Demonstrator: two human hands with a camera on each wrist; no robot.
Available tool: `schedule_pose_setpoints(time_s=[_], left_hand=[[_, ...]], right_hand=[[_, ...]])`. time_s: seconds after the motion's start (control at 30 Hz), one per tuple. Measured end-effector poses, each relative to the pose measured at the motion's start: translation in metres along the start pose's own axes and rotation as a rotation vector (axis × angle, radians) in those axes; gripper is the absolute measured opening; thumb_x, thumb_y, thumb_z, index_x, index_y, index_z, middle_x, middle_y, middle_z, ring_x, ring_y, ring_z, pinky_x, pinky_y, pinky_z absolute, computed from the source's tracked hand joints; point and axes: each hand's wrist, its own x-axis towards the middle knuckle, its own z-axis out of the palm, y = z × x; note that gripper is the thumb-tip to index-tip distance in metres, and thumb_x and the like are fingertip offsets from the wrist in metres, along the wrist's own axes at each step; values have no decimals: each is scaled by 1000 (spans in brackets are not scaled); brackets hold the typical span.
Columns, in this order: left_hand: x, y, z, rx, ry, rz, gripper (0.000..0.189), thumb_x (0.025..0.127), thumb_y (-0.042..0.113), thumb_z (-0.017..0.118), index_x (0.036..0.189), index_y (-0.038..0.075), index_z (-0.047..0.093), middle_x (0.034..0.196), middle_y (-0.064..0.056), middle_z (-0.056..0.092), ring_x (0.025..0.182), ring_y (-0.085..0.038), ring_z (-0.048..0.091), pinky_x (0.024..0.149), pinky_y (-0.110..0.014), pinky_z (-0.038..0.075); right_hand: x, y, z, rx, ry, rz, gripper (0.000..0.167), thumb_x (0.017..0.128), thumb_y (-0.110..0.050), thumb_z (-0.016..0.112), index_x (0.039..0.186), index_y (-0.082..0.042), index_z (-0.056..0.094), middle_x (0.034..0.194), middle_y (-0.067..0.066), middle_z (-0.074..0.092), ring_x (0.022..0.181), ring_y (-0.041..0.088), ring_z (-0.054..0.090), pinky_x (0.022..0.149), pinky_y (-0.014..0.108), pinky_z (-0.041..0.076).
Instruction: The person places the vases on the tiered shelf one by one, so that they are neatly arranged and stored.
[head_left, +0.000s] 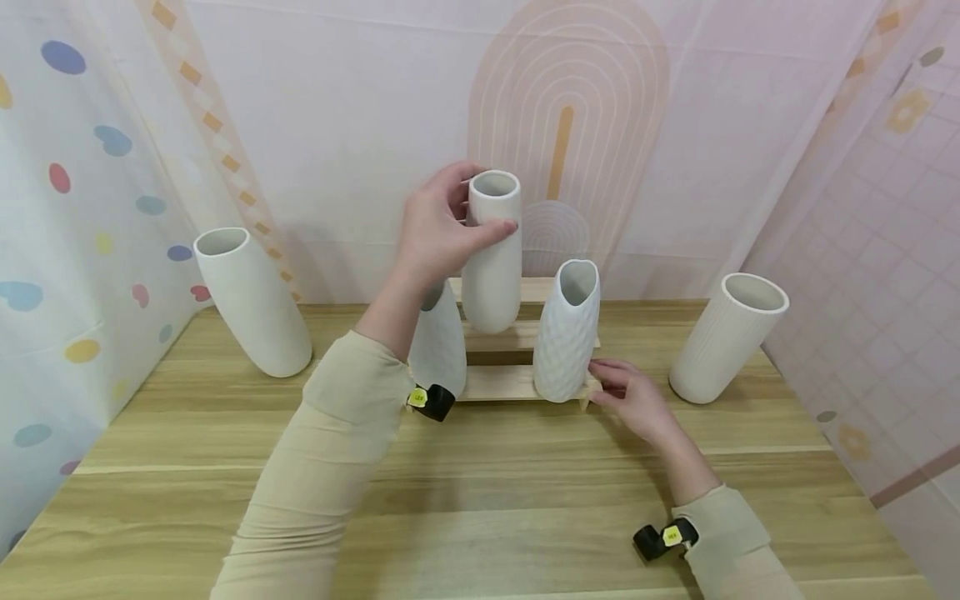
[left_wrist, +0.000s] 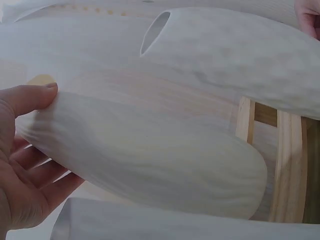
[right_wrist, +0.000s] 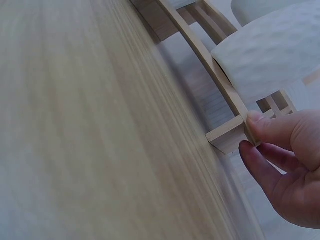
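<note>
My left hand (head_left: pixel 442 229) grips a tall white vase (head_left: pixel 493 275) near its rim, thumb in front and fingers behind. That vase stands upright over the upper step of a wooden tiered rack (head_left: pixel 498 382); in the left wrist view its base overlaps the slats. On the rack's lower step are two white vases with a dimpled surface, a right one (head_left: pixel 564 342) with a notched rim and a left one (head_left: pixel 438 346) partly hidden by my left arm. With thumb and fingers my right hand (right_wrist: pixel 290 160) pinches the right end of the lower step.
A smooth white vase (head_left: pixel 255 304) stands at the left of the wooden table (head_left: pixel 510 517). At the right is a ribbed white vase (head_left: pixel 723 342). A patterned curtain (head_left: pixel 360 150) hangs close behind the rack, with more curtains at both sides.
</note>
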Motion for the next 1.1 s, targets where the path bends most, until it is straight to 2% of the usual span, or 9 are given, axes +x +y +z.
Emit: schedule_pose_setpoints(time_s=[0.17, 0.33, 0.47, 0.67, 1.1], left_hand=[[-2, 2, 5, 54, -11, -49, 53, 77, 14, 85, 124, 11, 61, 111, -4, 70, 91, -17, 65, 81, -33, 52], [-1, 1, 6, 92, -24, -92, 53, 75, 14, 86, 120, 8, 60, 110, -6, 69, 92, -19, 65, 82, -35, 53], [0, 0, 8, 148, -58, -96, 53, 75, 16, 86, 119, 7, 60, 109, -7, 69, 93, -19, 66, 81, -35, 54], [0, -1, 9, 262, -71, -106, 53, 76, 21, 86, 119, 9, 59, 111, -6, 68, 96, -19, 65, 81, -35, 53], [3, -4, 8, 400, -102, -136, 56, 76, 26, 85, 121, 7, 58, 111, -6, 63, 100, -22, 58, 83, -36, 50]], right_hand=[[1, 0, 1, -3, 2, -5, 43, 90, 5, 69, 130, 10, 58, 135, 25, 54, 111, 38, 59, 91, 47, 52], [1, 1, 1, -12, 2, -11, 42, 90, 4, 69, 130, 10, 58, 134, 25, 54, 112, 38, 59, 91, 48, 52], [1, 0, 2, -13, 1, -17, 42, 90, 4, 69, 130, 10, 58, 134, 25, 54, 112, 38, 59, 92, 48, 51], [2, 0, 2, -1, -4, -18, 42, 90, 3, 68, 131, 11, 57, 134, 26, 54, 112, 38, 58, 92, 48, 51], [2, -1, 2, 2, -10, -12, 42, 90, 3, 68, 130, 11, 58, 134, 25, 54, 111, 38, 59, 91, 48, 52]])
